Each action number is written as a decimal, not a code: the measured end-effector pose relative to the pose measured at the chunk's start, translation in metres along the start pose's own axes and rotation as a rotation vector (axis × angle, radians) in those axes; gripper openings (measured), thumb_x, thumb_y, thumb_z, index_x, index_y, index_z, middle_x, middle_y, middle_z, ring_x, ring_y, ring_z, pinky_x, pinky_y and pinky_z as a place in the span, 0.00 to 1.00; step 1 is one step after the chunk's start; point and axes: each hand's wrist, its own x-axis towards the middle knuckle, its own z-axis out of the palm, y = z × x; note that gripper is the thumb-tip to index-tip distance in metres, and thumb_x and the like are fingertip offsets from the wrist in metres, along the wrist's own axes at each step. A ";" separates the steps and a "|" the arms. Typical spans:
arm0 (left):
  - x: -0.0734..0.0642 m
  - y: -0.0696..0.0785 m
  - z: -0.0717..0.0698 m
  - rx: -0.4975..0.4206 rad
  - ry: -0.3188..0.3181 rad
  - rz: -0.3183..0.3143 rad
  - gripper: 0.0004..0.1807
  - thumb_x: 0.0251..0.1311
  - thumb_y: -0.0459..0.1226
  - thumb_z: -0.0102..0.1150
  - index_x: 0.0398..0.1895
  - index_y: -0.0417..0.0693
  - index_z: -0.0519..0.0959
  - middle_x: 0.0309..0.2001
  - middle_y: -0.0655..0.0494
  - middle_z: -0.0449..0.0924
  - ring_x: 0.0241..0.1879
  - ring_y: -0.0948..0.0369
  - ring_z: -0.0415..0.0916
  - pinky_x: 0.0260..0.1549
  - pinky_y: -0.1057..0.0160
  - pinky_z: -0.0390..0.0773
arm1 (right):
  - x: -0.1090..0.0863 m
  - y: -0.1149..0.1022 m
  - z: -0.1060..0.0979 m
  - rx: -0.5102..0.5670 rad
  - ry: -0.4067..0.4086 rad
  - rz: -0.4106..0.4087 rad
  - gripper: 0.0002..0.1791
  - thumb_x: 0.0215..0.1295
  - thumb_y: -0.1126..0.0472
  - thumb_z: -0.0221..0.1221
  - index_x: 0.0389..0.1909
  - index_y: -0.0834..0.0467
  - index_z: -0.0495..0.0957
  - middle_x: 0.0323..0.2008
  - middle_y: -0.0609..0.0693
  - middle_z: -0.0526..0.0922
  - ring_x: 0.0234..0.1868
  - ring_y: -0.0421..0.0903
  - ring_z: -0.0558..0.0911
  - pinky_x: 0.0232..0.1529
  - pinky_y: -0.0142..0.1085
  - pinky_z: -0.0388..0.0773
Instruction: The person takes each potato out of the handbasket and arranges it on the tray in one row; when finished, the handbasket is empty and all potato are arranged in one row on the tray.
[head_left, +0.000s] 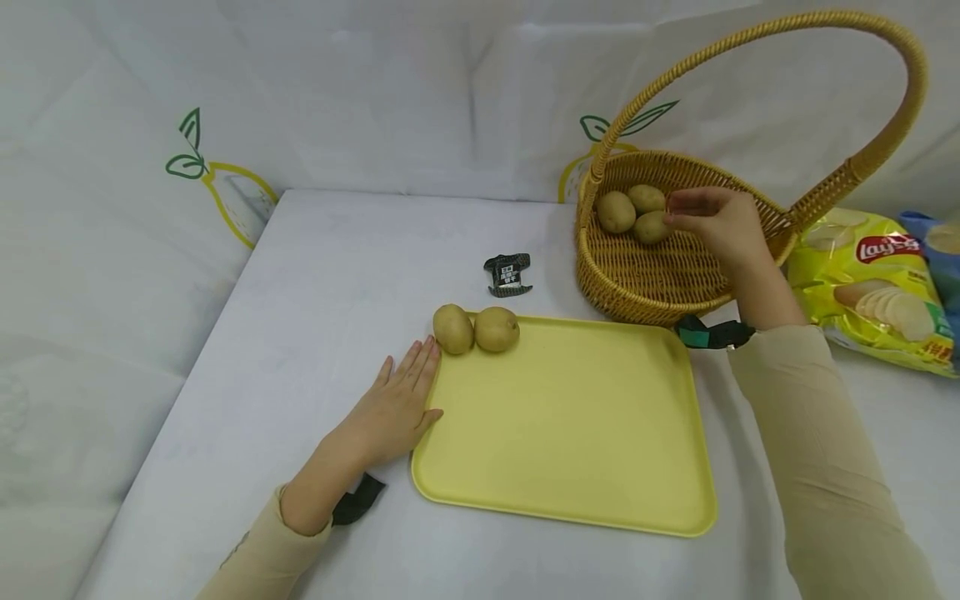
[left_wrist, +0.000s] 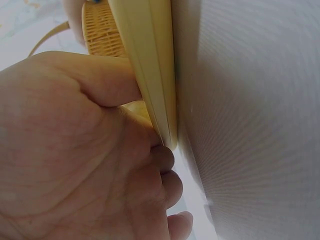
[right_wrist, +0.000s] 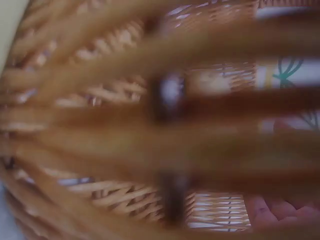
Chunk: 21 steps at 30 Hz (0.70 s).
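My left hand (head_left: 393,417) rests at the left edge of the yellow tray (head_left: 570,425), fingers extended and thumb over the rim. In the left wrist view its thumb touches the tray's side (left_wrist: 150,60). Two potatoes, one (head_left: 453,329) beside the other (head_left: 497,329), sit at the tray's far left corner, near my left fingertips. Over the wicker basket (head_left: 652,287) reaches my right hand (head_left: 716,221), its fingertips beside a potato (head_left: 652,227). Two more potatoes (head_left: 617,212) lie with it in the basket. Blurred wicker strands mostly cover the right wrist view.
The basket's tall handle (head_left: 750,37) arches above my right hand. A yellow chip bag (head_left: 873,283) and a blue bag (head_left: 941,250) stand to its right. A small black packet (head_left: 508,275) lies behind the tray. A white cloth backdrop rises behind the table.
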 end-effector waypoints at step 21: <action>-0.001 0.000 -0.002 0.000 0.010 0.008 0.40 0.69 0.44 0.47 0.72 0.30 0.41 0.74 0.41 0.35 0.73 0.48 0.33 0.66 0.42 0.42 | 0.012 0.007 0.000 -0.333 -0.229 -0.017 0.36 0.63 0.52 0.61 0.66 0.68 0.63 0.64 0.69 0.64 0.64 0.64 0.61 0.62 0.57 0.57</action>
